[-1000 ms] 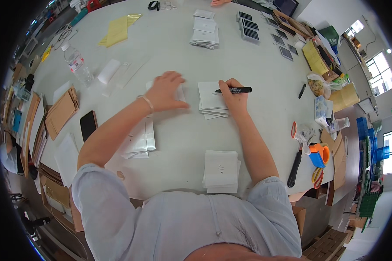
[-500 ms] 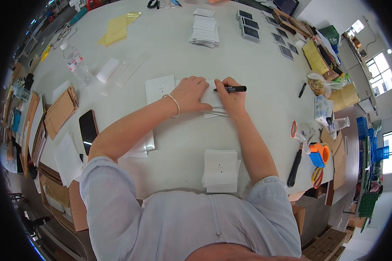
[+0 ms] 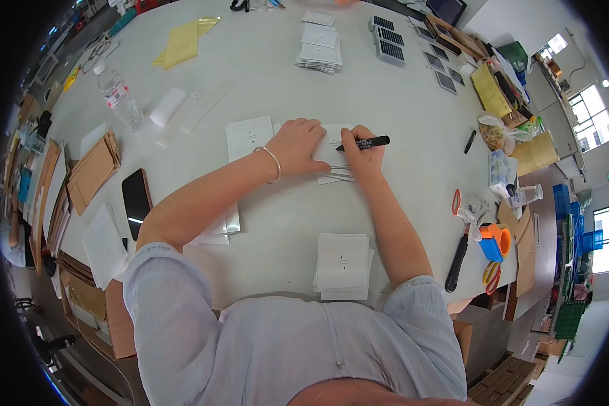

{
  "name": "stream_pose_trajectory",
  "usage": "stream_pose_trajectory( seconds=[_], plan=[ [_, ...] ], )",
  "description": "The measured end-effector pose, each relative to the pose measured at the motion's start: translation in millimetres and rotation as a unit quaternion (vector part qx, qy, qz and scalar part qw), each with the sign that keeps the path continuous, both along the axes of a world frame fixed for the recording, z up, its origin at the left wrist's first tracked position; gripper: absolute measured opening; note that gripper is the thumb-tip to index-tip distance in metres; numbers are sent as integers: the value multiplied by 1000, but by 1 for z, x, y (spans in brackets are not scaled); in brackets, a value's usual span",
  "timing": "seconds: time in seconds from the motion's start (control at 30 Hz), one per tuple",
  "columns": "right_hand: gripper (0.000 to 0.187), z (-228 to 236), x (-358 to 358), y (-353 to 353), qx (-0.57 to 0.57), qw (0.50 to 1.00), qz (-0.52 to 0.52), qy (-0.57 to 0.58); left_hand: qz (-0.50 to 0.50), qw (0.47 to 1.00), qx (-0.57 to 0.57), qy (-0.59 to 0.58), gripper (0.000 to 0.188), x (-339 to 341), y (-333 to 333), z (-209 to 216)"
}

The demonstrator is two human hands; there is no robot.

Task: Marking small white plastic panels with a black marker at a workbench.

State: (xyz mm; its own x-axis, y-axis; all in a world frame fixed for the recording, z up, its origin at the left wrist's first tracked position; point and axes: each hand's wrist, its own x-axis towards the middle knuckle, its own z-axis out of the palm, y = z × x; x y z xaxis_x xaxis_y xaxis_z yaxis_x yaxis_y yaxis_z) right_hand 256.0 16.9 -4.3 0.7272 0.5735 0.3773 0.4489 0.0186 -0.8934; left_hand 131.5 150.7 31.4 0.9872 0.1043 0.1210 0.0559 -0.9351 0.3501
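A black marker pen [image 3: 375,142] is gripped in my right hand [image 3: 364,161], its tip down on a white packet [image 3: 331,137] at the middle of the table. Across the left part of that packet lies my left hand [image 3: 296,147], fingers stretched out and thumb apart, pressing it flat. My palm hides much of the small pile beneath. To the left, another white packet [image 3: 249,137] is partly covered by my left wrist. More white packets [image 3: 232,220] show under my left forearm. Close to my body sits a pile of white packets [image 3: 343,262] with small dark marks.
Farther back are a stack of white packets [image 3: 319,51] and several small solar panels [image 3: 389,42]. On the left stand a water bottle [image 3: 118,96] and a phone [image 3: 137,203]. A black-handled tool [image 3: 458,262] and an orange-and-blue tape dispenser [image 3: 496,242] lie at right.
My right hand has shifted slightly, and the marker now slants with its tip lower, nearer the marks on the packet. My left hand stays in place.
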Motion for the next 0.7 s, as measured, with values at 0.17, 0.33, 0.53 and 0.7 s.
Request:
stream_pose_trajectory(
  seconds=[0.17, 0.33, 0.53, 0.7],
  plan=[
    [29, 0, 1, 0, 23, 1000, 0, 1, -2, 1000, 8, 7, 68, 0, -1, 2],
    [29, 4, 0, -3, 63, 996, 10, 61, -14, 999, 6, -33, 63, -1, 0, 0],
    [28, 18, -2, -5, 133, 976, -33, 167, -22, 997, -21, -76, 54, -13, 8, 6],
    [27, 15, 3, -3, 111, 981, -23, 158, 50, 997, -4, -61, 56, -53, 52, 17]
  ],
)
